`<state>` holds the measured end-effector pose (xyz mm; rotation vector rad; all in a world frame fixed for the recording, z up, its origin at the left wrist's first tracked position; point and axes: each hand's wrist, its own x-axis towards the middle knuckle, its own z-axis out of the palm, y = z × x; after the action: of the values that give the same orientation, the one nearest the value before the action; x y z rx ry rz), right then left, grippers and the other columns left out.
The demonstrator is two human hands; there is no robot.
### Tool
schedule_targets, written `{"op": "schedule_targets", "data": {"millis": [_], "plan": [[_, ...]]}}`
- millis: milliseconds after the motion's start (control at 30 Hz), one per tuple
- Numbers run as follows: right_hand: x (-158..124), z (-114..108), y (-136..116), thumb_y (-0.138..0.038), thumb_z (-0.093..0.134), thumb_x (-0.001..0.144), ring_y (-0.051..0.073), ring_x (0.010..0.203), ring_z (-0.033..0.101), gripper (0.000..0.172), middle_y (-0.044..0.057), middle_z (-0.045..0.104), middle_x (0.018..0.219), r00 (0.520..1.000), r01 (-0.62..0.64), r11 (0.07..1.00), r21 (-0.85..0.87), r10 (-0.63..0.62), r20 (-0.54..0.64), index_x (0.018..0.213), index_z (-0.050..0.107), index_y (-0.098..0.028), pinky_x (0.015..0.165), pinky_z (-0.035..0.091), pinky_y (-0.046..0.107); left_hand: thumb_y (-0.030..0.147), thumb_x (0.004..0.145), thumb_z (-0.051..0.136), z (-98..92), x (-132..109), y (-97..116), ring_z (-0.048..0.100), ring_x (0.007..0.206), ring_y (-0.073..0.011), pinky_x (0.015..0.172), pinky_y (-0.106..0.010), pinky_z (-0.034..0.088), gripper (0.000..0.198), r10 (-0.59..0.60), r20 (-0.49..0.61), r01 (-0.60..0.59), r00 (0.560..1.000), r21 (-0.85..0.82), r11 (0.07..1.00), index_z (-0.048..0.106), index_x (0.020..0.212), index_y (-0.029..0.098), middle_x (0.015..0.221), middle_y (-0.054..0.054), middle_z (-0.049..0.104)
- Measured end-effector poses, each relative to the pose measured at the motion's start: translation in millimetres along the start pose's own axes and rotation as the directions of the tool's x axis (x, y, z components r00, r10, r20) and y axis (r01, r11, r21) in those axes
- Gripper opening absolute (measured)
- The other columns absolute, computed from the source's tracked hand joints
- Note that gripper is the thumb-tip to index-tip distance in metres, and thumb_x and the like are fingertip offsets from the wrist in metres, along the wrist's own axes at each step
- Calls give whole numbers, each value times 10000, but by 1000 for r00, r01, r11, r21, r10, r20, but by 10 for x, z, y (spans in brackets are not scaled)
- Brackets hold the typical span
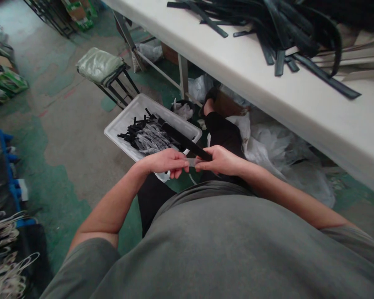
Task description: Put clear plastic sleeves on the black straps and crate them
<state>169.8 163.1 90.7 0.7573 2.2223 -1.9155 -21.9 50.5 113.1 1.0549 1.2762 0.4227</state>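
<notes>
My left hand [167, 161] and my right hand [222, 160] meet in front of my waist, a short gap apart. Across that gap runs a small piece of clear plastic [191, 162], pinched by the fingers of both. A long flat black strip [184, 139] also sits in my right hand, slanting up and left over a white plastic tub [114, 139]. Inside the tub lie several black strips [136, 129], many with clear wrapping around their middles. The strip's near end is hidden by my right fingers.
A white table [212, 50] spans the upper right, with a pile of black strips [280, 33] on it. A padded stool [100, 65] stands beyond the tub. Plastic bags [277, 145] lie under the table. Bundled cords [6, 245] are at the lower left.
</notes>
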Motion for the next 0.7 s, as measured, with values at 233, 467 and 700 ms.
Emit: {"op": "schedule_targets", "data": {"millis": [233,467,700], "plan": [[-100,-123,-7,-421,652,758,52,395,399,330,-31,566,552,996,18,999,29,-21,85,855,744,-120,374,294,198,424,776,639,-286,-98,-71,589,535,-119,556,-214,463,306,-13,-15,13,1000,7,1000,679,733,125,579,-27,643],[-160,-155,-26,-386,657,747,41,373,410,270,18,672,652,997,-65,996,66,63,33,776,710,-123,361,281,193,383,753,623,-412,-121,-100,622,635,-168,629,-265,496,246,-21,-258,70,966,184,980,673,688,151,627,-37,656],[-94,-165,0,-358,676,722,43,368,409,252,2,645,589,996,-61,983,173,72,-57,784,703,-116,366,274,196,470,848,479,227,-788,235,644,857,-209,672,-315,509,317,375,-652,-194,659,334,922,721,882,268,851,-23,700]]}}
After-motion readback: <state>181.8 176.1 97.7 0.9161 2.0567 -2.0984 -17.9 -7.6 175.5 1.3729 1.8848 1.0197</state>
